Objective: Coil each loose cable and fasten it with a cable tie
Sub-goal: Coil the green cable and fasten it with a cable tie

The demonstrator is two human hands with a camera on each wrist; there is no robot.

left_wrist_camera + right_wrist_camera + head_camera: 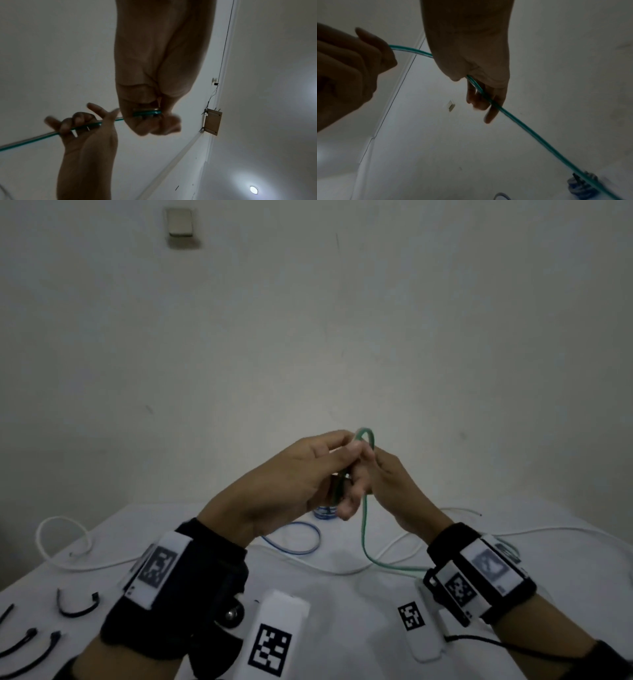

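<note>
Both hands are raised above the white table. My left hand pinches a small coil of the green cable between thumb and fingers; the left wrist view shows the coil at the fingertips. Just right of it, my right hand has its fingers curled round the same cable. The cable passes through this hand and hangs down to the table. Black cable ties lie at the table's front left.
A white cable loops on the left of the table and another runs off to the right. A blue cable loop and a blue bundle lie below the hands. The wall stands just behind the table.
</note>
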